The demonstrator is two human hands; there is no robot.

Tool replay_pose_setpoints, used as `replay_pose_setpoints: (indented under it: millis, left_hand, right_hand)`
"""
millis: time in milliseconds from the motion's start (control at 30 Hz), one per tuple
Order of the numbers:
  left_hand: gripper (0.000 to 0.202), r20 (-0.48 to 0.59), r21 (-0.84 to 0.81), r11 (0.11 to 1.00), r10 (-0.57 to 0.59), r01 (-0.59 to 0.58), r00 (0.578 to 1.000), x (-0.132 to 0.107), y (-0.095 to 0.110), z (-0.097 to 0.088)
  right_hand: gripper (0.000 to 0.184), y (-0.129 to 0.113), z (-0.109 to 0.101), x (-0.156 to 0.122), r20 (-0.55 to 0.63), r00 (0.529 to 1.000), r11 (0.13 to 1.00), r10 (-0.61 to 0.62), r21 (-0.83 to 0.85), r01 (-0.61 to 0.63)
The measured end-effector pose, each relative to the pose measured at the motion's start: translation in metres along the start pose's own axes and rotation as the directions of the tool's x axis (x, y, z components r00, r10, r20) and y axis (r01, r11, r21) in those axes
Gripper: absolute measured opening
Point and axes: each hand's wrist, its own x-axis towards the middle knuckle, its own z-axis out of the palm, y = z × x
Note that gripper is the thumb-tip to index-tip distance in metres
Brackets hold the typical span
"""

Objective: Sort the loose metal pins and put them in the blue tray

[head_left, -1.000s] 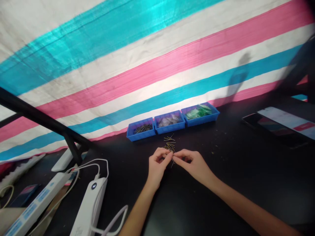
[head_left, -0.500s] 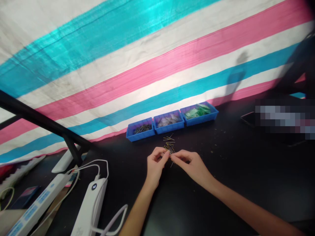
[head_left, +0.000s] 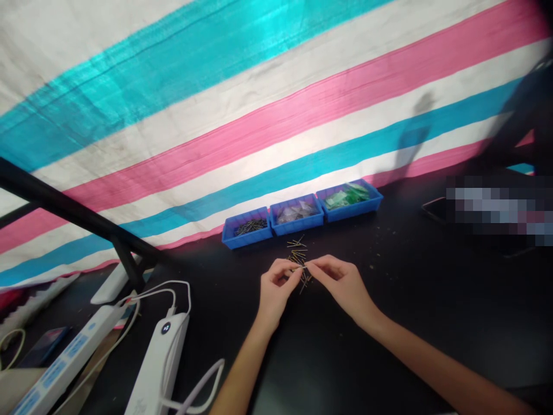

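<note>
My left hand (head_left: 279, 285) is closed in a pinch on a thin metal rod (head_left: 304, 267), which looks like a small drill bit. Facing it, my right hand (head_left: 339, 282) pinches at the rod's other end, the fingertips of both hands nearly touching. Beneath and just beyond the fingers lies a loose pile of similar thin rods (head_left: 298, 253), some gold-toned, some dark; my hands partly cover it. Behind the pile stands a blue bin of dark rods (head_left: 247, 240). Beside it are a blue bin of clear plastic pieces (head_left: 299, 226) and a blue bin of green and clear packets (head_left: 352, 213).
A white power bank-like device (head_left: 158, 360) with cables lies at left, next to a long power strip (head_left: 71, 354). A black metal frame bar (head_left: 78, 216) slants above them. Striped sheeting (head_left: 259, 132) hangs behind the black table (head_left: 389, 357). A phone (head_left: 436, 208) lies at right.
My right hand has shifted slightly up and to the right, and a short piece of the rod now shows between my fingertips. My left hand has barely moved.
</note>
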Motion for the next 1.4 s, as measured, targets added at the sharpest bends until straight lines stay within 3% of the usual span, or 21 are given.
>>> replay_pose_setpoints:
  millis: [467,733,1067,1267,1400]
  left_hand:
    - [0.017,0.01,0.07,0.998,0.004,-0.005,1.0,0.0,0.003,0.002]
    - [0.014,0.051,0.114,0.99,0.076,-0.082,0.996,-0.001,-0.001,0.003]
    - [0.015,0.166,0.14,0.988,0.045,-0.069,0.985,-0.004,-0.003,0.006]
    - [0.016,0.111,0.062,0.998,-0.017,0.01,0.994,-0.003,0.005,0.003]
    - [0.021,0.037,-0.048,0.995,-0.084,0.086,0.996,-0.001,0.009,0.001]
  right_hand:
    - [0.023,0.003,-0.001,0.001,0.006,1.0,0.997,0.013,0.073,-0.013]
    - [0.019,0.0,0.001,0.001,-0.002,1.0,0.996,-0.007,0.086,0.007]
    - [0.016,0.002,0.002,-0.003,0.0,0.994,0.988,-0.105,-0.112,0.104]
    - [0.022,0.004,0.001,0.001,-0.077,0.996,0.999,-0.046,-0.005,0.046]
    - [0.022,0.008,0.003,0.0,0.013,1.0,1.0,-0.013,0.011,0.013]
